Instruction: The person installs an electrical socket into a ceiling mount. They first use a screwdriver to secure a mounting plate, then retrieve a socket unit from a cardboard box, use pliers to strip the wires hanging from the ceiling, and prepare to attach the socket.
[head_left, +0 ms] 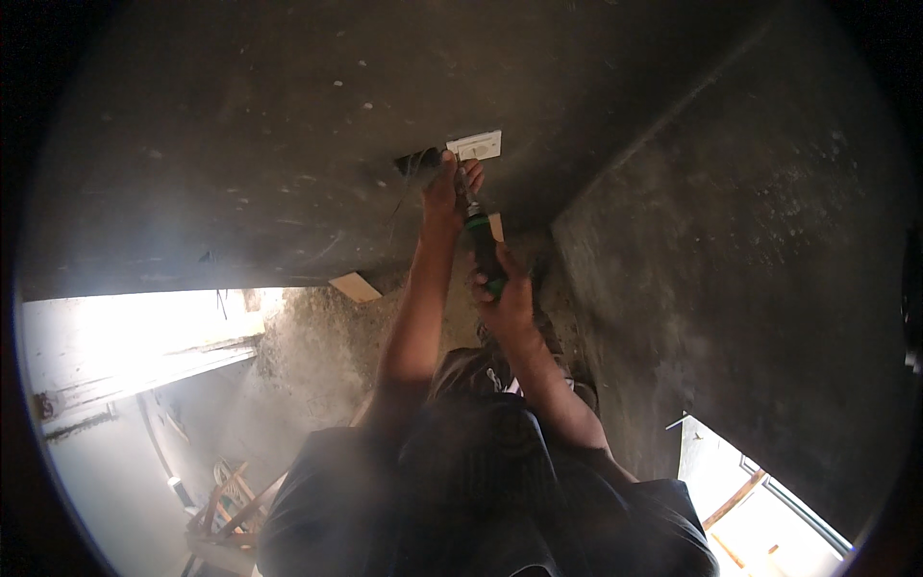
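Observation:
A white socket or switch plate [478,145] sits on the dark plastered wall ahead of me. Just left of it is a dark rectangular recess [415,162] with thin wires hanging from it. My left hand [450,188] is raised to the plate's lower left edge, its fingers closed around something too small to make out. Below it, my right hand [508,290] grips the handle of a black-and-green screwdriver [486,245]. The screwdriver points up, and its metal shaft runs to the left hand's fingers, which hide the tip.
Another dark wall [711,231] meets this one at a corner on the right. A pale flat piece [356,287] lies near the wall's foot. Bright openings [144,332] stand at left and lower right. Wooden pieces [236,505] are stacked at lower left.

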`<state>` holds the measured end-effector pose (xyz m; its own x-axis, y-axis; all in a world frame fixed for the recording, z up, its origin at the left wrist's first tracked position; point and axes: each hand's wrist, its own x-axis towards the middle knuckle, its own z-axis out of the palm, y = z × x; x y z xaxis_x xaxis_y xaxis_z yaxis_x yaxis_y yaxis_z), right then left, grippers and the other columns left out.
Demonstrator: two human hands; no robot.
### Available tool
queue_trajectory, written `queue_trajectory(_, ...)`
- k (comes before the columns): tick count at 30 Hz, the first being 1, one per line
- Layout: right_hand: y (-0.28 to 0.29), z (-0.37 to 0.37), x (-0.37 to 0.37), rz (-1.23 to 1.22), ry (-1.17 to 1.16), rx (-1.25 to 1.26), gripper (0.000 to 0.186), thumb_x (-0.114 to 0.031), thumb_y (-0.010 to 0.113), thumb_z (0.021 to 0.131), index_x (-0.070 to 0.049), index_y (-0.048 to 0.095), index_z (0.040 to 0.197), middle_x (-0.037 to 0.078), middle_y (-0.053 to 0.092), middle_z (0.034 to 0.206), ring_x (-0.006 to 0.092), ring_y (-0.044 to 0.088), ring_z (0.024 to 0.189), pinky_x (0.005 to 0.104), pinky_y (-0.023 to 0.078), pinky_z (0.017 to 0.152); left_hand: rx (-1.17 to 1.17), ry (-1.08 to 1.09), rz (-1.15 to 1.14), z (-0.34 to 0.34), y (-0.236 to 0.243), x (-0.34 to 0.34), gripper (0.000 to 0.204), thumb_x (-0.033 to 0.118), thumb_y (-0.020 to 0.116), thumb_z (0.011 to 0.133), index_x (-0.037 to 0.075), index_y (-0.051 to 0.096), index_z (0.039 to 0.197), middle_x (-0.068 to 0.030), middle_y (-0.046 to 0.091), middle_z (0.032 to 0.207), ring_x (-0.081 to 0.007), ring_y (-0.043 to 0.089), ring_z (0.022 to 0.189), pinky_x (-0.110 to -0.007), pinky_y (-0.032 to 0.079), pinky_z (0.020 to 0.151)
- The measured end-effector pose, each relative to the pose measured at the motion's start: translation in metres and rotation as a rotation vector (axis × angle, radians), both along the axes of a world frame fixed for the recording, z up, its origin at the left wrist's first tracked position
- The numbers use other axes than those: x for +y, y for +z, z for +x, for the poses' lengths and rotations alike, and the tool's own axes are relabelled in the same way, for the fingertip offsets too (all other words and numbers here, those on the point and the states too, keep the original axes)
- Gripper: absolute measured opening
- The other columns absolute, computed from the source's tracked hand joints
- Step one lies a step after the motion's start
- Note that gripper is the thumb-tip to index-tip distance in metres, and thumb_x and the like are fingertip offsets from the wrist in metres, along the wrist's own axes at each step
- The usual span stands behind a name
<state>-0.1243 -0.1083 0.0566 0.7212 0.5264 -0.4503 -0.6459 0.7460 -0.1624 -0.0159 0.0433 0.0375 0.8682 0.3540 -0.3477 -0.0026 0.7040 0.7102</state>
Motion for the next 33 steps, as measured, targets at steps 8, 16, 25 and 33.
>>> queue_trajectory(8, 0.004, -0.006, 0.013, -0.546, -0.153, -0.294, 0.030, -0.025, 0.060, 0.095, -0.003, 0.053, 0.114, 0.009, 0.062, 0.092, 0.0153, 0.059, 0.069, 0.0253, 0.048, 0.055, 0.037, 0.034, -0.010, 0.000, -0.008, 0.004, 0.052, 0.041, 0.063, 0.093, -0.004, 0.056, 0.118, -0.0142, 0.066, 0.107, -0.0254, 0.066, 0.097, -0.039, 0.054, 0.088)
queue_trajectory(16, 0.009, -0.008, 0.009, -0.092, -0.049, 0.010, 0.032, -0.033, 0.053, 0.099, -0.004, 0.054, 0.112, 0.009, 0.061, 0.088, 0.0147, 0.058, 0.069, 0.0239, 0.046, 0.055, -0.110, -0.131, -0.023, 0.001, -0.019, 0.020, 0.058, 0.044, 0.057, 0.096, -0.004, 0.048, 0.126, -0.0169, 0.064, 0.111, -0.0288, 0.062, 0.108, -0.041, 0.050, 0.097)
queue_trajectory(25, 0.016, -0.016, 0.021, -0.520, -0.319, -0.209, 0.028, -0.029, 0.049, 0.101, -0.005, 0.056, 0.113, 0.008, 0.061, 0.088, 0.0136, 0.056, 0.070, 0.0253, 0.048, 0.063, -0.037, 0.015, -0.236, -0.002, -0.015, 0.009, 0.026, 0.015, 0.051, 0.100, -0.004, 0.050, 0.118, -0.0191, 0.063, 0.112, -0.0307, 0.062, 0.106, -0.043, 0.051, 0.096)
queue_trajectory(33, 0.056, -0.013, 0.013, -0.491, -0.274, 0.066, 0.035, -0.031, 0.050, 0.102, -0.004, 0.055, 0.124, 0.004, 0.060, 0.092, 0.0127, 0.055, 0.069, 0.0249, 0.047, 0.065, -0.014, 0.028, -0.371, -0.002, -0.022, 0.017, 0.033, 0.016, 0.057, 0.095, -0.007, 0.050, 0.118, -0.0214, 0.061, 0.113, -0.0333, 0.059, 0.111, -0.046, 0.049, 0.100)
